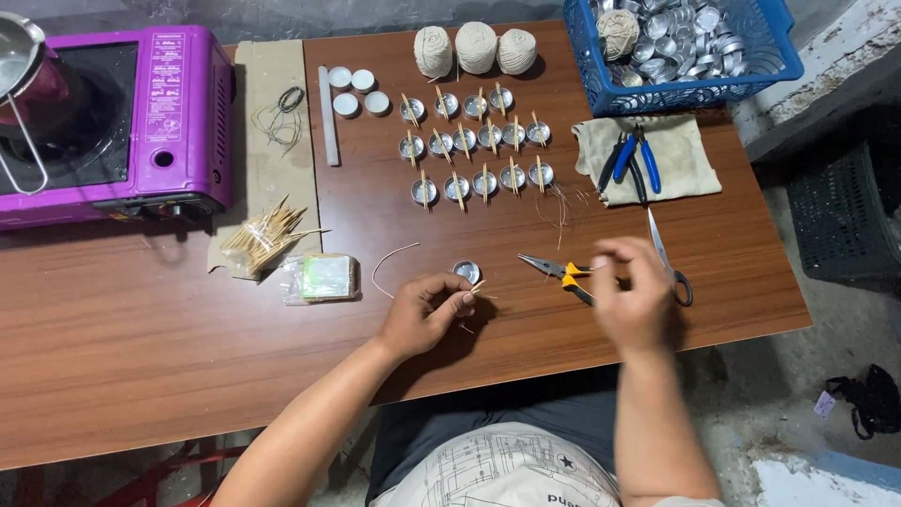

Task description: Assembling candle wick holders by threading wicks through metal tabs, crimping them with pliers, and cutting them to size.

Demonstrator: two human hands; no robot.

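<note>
My left hand (427, 313) pinches a small wooden stick with a thin wick (477, 289) at its tip, right beside an empty silver tealight cup (466, 271) on the brown table (141, 329). Blurred by motion, my right hand (633, 296) hovers above the yellow-handled pliers (560, 271), with its fingers curled; I cannot tell whether it holds anything. A loose piece of wick (388, 264) lies curved to the left of the cup.
Rows of tealight cups with sticks across them (474, 145) fill the table's middle. Behind are three twine balls (475, 47), a blue basket of cups (680, 47), scissors (668, 258), pliers on a cloth (631, 158), a purple stove (113, 122) and a bundle of sticks (266, 237).
</note>
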